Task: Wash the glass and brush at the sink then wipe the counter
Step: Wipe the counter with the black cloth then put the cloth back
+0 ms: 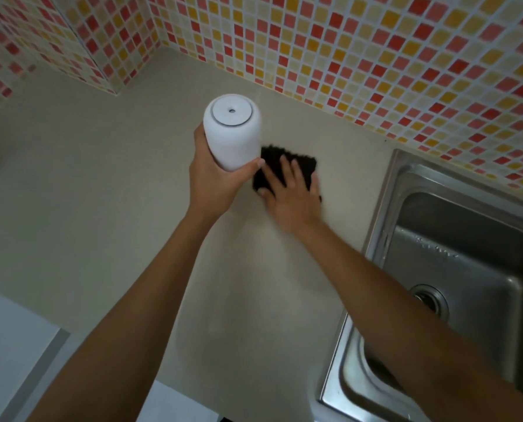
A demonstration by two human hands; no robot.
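My left hand (216, 181) grips a white cylindrical container (232, 132) with a round lid and small centre hole, held up above the beige counter (102, 193). My right hand (293, 194) lies flat with spread fingers on a black cloth (272, 158), pressing it onto the counter just right of the container. Most of the cloth is covered by my fingers. The hand looks slightly blurred. No glass or brush is in view.
A stainless steel sink (467, 263) with a round drain (429, 300) sits at the right, its rim close to my right forearm. Red, orange and yellow mosaic tiles (376, 56) cover the wall behind the counter. A tiled corner juts out at the back left.
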